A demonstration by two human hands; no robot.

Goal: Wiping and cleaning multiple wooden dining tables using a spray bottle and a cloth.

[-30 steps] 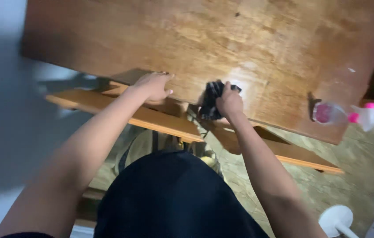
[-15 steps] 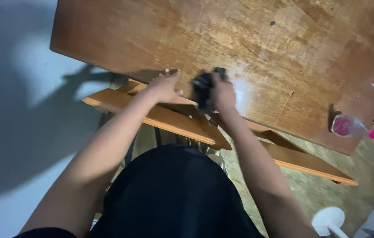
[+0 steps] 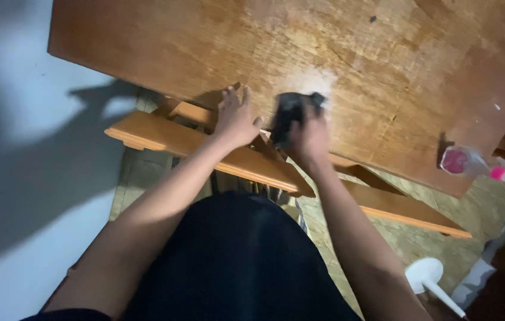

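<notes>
A worn brown wooden table [image 3: 347,53] fills the top of the view. My right hand [image 3: 307,138] presses a dark crumpled cloth [image 3: 291,110] against the table top near its front edge. My left hand [image 3: 236,120] rests beside it to the left, fingers spread flat on the table edge, holding nothing. A pale wet sheen shows on the wood just beyond the cloth.
A clear spray bottle with pink liquid and a pink-and-white trigger [image 3: 481,164] lies at the table's right front corner. Wooden slats [image 3: 175,139] run below the table edge. A white stand base [image 3: 425,274] sits on the patterned floor. A pale wall is at the left.
My right hand has slid the cloth slightly right and farther onto the table top. My left hand's fingers have spread out. The camera has shifted a little.
</notes>
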